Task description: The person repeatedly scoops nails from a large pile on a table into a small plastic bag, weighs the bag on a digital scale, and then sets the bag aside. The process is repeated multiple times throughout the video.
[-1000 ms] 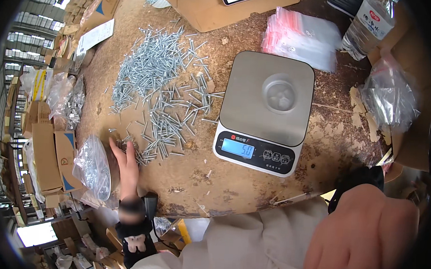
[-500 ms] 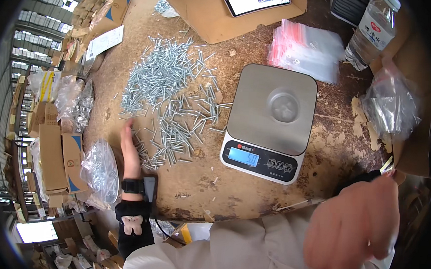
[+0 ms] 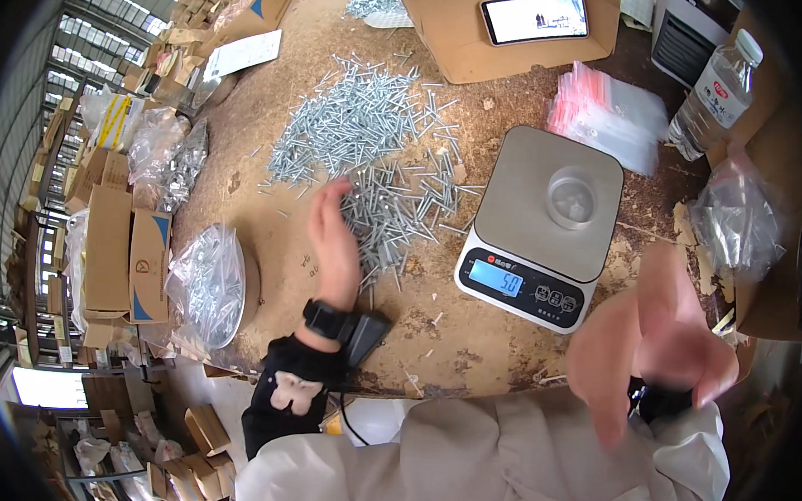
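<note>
A broad pile of silver screws [image 3: 362,130] lies spread over the worn wooden table [image 3: 270,162]. My left hand [image 3: 333,242], with a black watch and dark cuff at the wrist, stretches flat with fingers apart, its tips at the near edge of the pile. A grey digital kitchen scale [image 3: 548,204] stands to the right of the screws, with a small clear cup [image 3: 571,198] on its platform and its blue display lit. My right hand [image 3: 659,341] is raised close to the camera, blurred, fingers hanging apart, nothing seen in it.
A stack of clear zip bags [image 3: 608,112] and a water bottle [image 3: 713,85] lie behind the scale. A phone [image 3: 534,17] leans on a cardboard box. Bags of screws [image 3: 209,281] sit at the table's left edge, another bag [image 3: 738,223] at right. Cartons [image 3: 111,244] stand below.
My left hand moved from the pile's lower left corner up and right to its near edge. My right hand lifted and spread its fingers.
</note>
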The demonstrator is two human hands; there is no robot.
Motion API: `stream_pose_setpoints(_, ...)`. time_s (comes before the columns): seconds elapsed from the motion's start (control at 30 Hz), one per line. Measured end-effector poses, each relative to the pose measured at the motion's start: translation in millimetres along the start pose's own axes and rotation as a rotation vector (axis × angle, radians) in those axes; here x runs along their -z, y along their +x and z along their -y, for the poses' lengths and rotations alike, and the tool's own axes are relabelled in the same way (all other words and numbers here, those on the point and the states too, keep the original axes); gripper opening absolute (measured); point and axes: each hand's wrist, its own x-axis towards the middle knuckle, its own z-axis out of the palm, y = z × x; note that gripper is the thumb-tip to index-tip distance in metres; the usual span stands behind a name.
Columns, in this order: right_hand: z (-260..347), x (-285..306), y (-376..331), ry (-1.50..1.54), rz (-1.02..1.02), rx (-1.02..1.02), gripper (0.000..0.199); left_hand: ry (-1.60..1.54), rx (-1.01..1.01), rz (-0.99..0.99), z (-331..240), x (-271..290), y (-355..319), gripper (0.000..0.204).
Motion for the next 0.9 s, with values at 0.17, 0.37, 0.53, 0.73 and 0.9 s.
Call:
stream_pose_setpoints(0.17,-2.4,-1.6,-0.6,-0.119,-0.073,0.054,0.066,-0.076,-0.083,-0.154,5.6,-47.8,31.3,0.023)
stream_pose_setpoints(0.37,-2.4,10.3,-0.6,-0.209,-0.168,0.036,0.071,-0.183,-0.179,0.012,-41.9,-6.8,46.5,0.014)
stream_pose_setpoints(0.53,-7.9,13.3,-8.5,-0.269,-0.170,0.025,0.080,0.226,-0.286,0.337,-98.3,66.3,16.3,0.032)
stream_pose_setpoints(0.73,-8.5,3.5,-7.1,-0.374,-0.218,-0.088,0.073,1.291,-0.336,0.724,-68.0,55.3,-67.1,0.118)
stream_pose_setpoints(0.9,-5.7,0.1,-2.5,-0.446,-0.171,-0.235,0.065,1.141,-0.366,0.555,-42.6,23.8,-34.0,0.135)
